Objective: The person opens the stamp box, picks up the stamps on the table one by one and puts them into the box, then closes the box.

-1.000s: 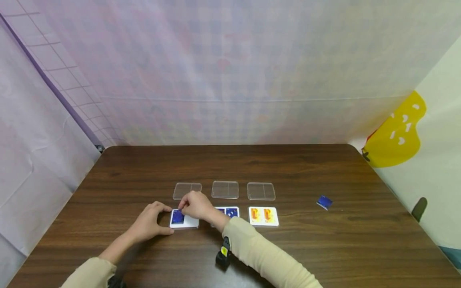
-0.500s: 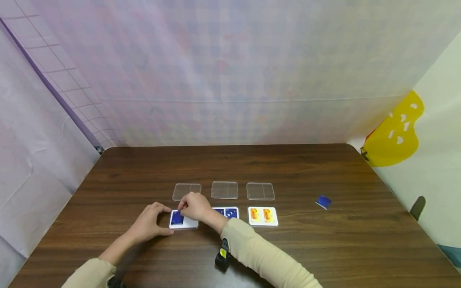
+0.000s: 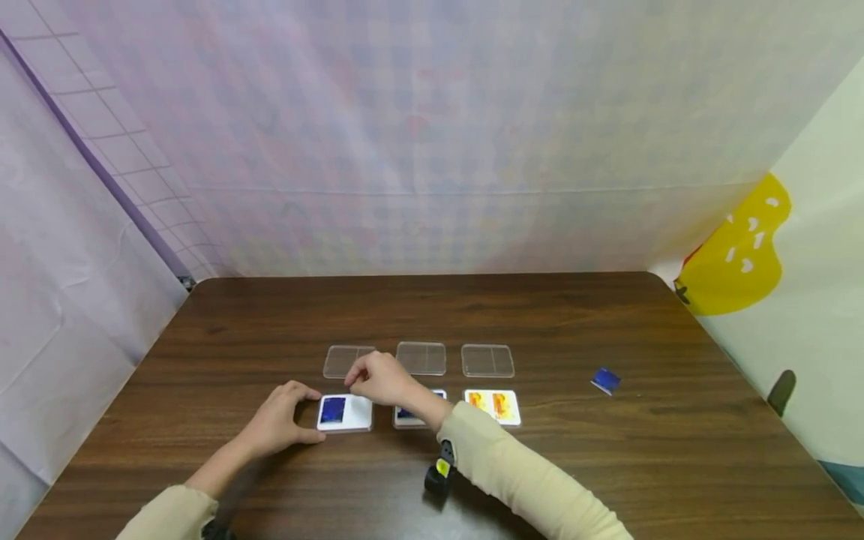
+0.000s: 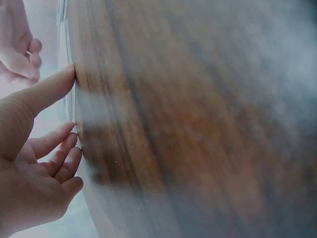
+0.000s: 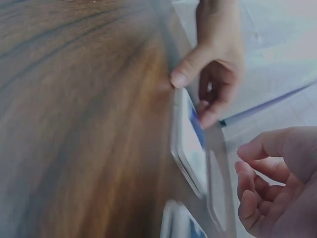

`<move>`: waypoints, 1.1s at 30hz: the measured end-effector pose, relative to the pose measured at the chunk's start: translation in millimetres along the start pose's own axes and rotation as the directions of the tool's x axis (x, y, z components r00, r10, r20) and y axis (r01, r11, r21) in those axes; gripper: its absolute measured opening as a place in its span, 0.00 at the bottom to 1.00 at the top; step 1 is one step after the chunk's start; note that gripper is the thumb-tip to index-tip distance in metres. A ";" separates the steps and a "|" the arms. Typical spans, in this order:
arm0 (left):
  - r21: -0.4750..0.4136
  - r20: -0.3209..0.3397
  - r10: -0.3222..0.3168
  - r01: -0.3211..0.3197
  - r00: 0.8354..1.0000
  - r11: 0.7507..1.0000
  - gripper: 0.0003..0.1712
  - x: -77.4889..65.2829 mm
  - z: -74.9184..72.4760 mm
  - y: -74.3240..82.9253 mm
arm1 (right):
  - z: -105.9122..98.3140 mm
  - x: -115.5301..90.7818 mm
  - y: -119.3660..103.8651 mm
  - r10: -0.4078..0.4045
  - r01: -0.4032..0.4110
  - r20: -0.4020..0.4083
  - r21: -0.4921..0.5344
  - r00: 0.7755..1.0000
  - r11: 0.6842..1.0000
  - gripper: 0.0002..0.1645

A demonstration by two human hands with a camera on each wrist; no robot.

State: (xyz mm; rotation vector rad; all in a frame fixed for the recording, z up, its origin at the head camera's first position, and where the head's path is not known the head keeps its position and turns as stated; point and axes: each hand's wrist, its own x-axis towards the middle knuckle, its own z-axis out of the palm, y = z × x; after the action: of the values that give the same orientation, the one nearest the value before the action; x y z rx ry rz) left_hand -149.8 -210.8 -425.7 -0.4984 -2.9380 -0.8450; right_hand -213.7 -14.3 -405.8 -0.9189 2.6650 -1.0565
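A flat white case (image 3: 358, 413) lies at the left of the front row, with a dark blue square card (image 3: 333, 409) on its left half. My left hand (image 3: 275, 420) grips this case by its left end, thumb at the near edge and fingers at the far edge. Above the case's back right corner hovers my right hand (image 3: 383, 379), its fingers bent loosely. In the right wrist view nothing shows between the right thumb and fingertips (image 5: 246, 166). My right forearm partly hides the middle case (image 3: 408, 422), which has blue on it.
A third case (image 3: 491, 408) with two orange-yellow pictures lies to the right. Behind the row lie three clear lids: left (image 3: 340, 361), middle (image 3: 421, 358) and right (image 3: 487, 361). Another blue card (image 3: 606, 380) lies farther right on the brown table (image 3: 432, 315).
My right hand has lifted off the blue card and moved right and slightly back, uncovering the left case's white half. The left hand stays at its end of the case.
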 end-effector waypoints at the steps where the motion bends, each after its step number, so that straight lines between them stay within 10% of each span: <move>1: -0.001 0.000 -0.001 0.001 1.000 1.000 0.33 -0.2 -0.1 0.1 | -4.5 -1.9 1.6 -0.008 0.008 -0.004 0.012 1.000 1.000 0.06; 16: -0.003 0.004 -0.008 0.008 1.000 1.000 0.34 -1.0 1.6 -0.2 | -65.9 -47.4 44.4 -0.029 0.033 -0.041 0.111 0.999 0.993 0.09; 33: -0.005 -0.002 -0.008 0.008 1.000 1.000 0.33 -1.0 1.6 1.0 | -135.2 -143.8 132.6 0.223 -0.199 -0.187 0.138 0.957 0.970 0.11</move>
State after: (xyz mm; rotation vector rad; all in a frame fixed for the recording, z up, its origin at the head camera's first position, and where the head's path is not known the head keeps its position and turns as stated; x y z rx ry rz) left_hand -148.5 -209.4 -426.6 -0.4866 -2.9391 -0.8535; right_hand -207.5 223.4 -406.3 -0.5151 2.7449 -1.2990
